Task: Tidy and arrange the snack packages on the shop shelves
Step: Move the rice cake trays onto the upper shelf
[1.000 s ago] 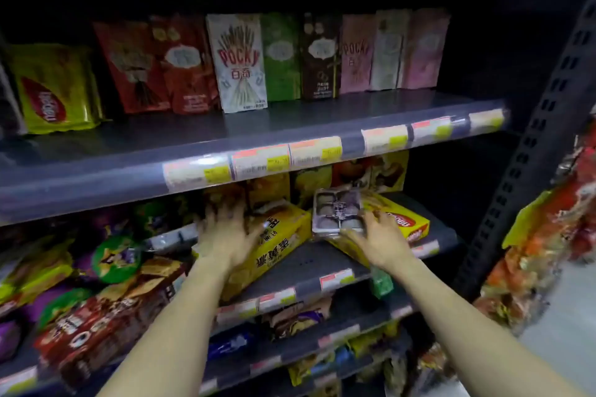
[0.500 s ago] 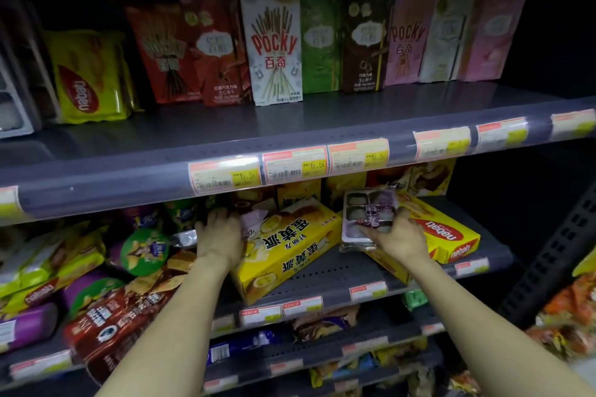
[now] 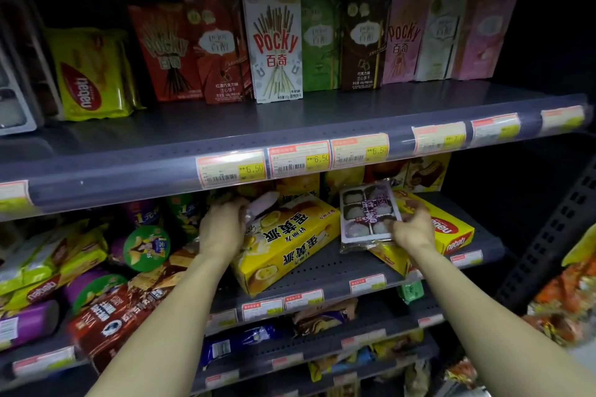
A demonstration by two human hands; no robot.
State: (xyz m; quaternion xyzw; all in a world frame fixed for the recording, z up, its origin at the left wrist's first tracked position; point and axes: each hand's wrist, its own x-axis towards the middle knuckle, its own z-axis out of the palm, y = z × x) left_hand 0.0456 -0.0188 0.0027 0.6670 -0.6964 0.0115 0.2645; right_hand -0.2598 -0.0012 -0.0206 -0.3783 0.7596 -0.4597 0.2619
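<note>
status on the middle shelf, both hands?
Left hand grips a pale wrapped pack behind the yellow box. Right hand holds the clear tray pack, tilted over the Nabati box. Nothing blocking.

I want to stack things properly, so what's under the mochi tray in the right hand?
The mochi tray lies tilted on a yellow Nabati box, held by the right hand. The box's left part is covered by the tray.

"Pocky" on white box [image 3: 276, 48]; "6.50" on price tag [image 3: 231, 169].
</note>
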